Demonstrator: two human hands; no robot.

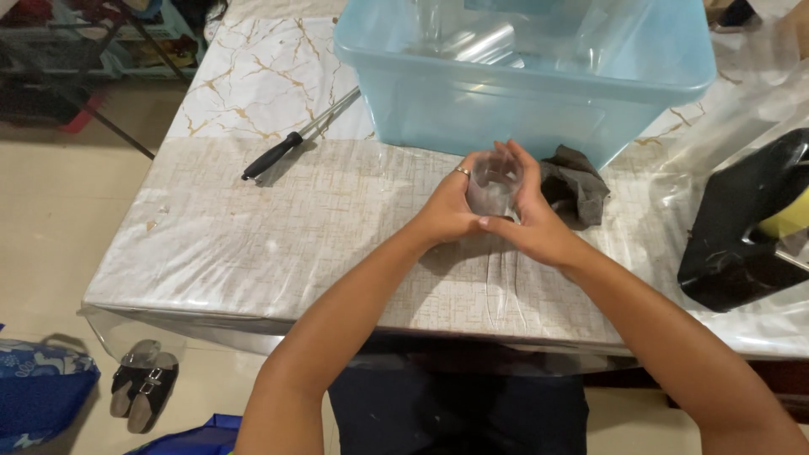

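A small clear drinking glass [493, 187] is cupped between both my hands above the table. My left hand [449, 209], with a ring on one finger, wraps its left side. My right hand [538, 221] closes round its right side, fingers reaching over the rim. Just behind the glass stands a large translucent blue plastic tub [522, 109] that holds more clear glassware. A crumpled dark cloth [575, 187] lies on the table right beside my right hand.
The table [253, 244] has a plastic-covered patterned top. A long metal rod with a black handle [291, 143] lies at the left. A black bag with something yellow [750, 223] sits at the right. Sandals [143, 383] and a blue bag [38, 388] lie on the floor.
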